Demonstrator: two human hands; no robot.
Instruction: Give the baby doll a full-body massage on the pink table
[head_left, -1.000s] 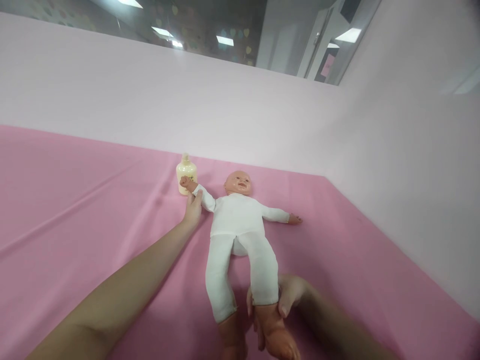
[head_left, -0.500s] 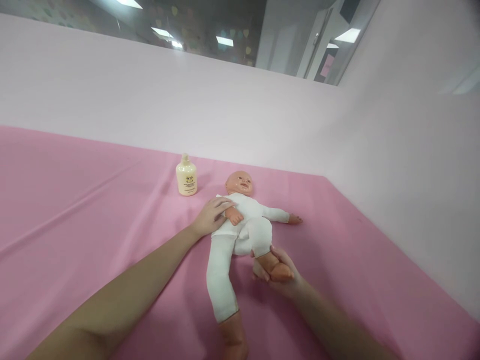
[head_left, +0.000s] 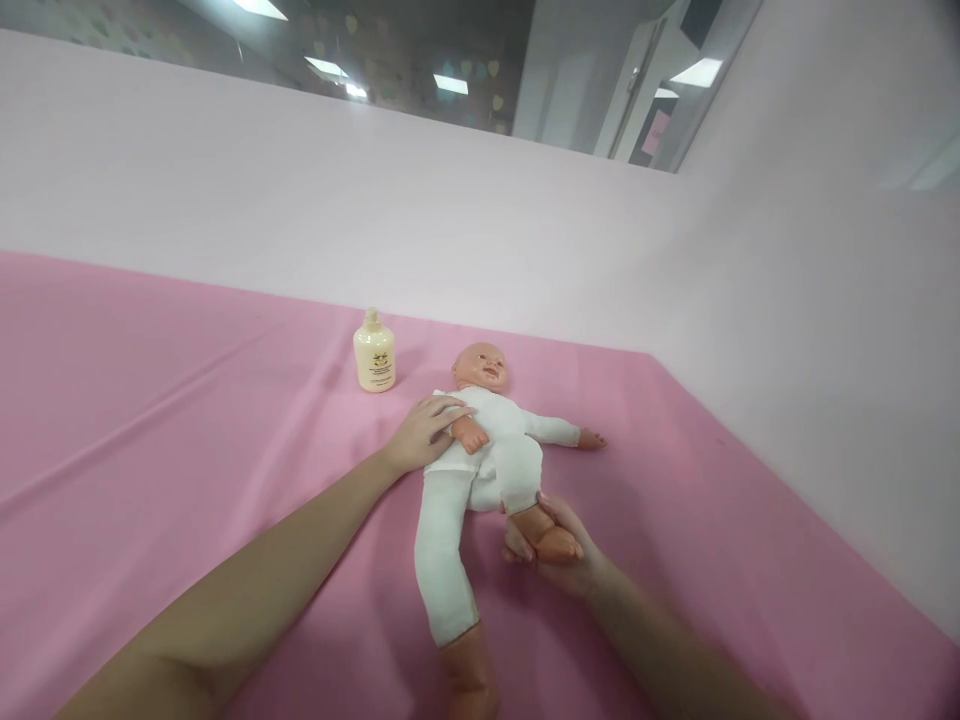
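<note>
A pink sheet [head_left: 150, 400] covers the whole work surface, and pale pink walls [head_left: 787, 300] close it in at the back and on the right. On the sheet a doll [head_left: 480, 440] in a white suit is laid on its back, head toward the back wall, in the middle of the view. 1 leg is stretched straight toward the camera; the other is bent up at the knee, seemingly because its foot is pushed toward the body. That foot is cupped from below by the right hand [head_left: 551, 550], fingers curled around it. The left hand [head_left: 424, 432] is laid flat, fingers spread and nothing clamped, over the doll's near arm, which is folded across the chest; the hold looks meant to keep the arm and trunk steady. The doll's other arm is spread out on the sheet. A cream bottle [head_left: 374, 352] is stood upright just beyond the left hand, near the doll's head, apart from both. Nothing is seen blocking either hand
</note>
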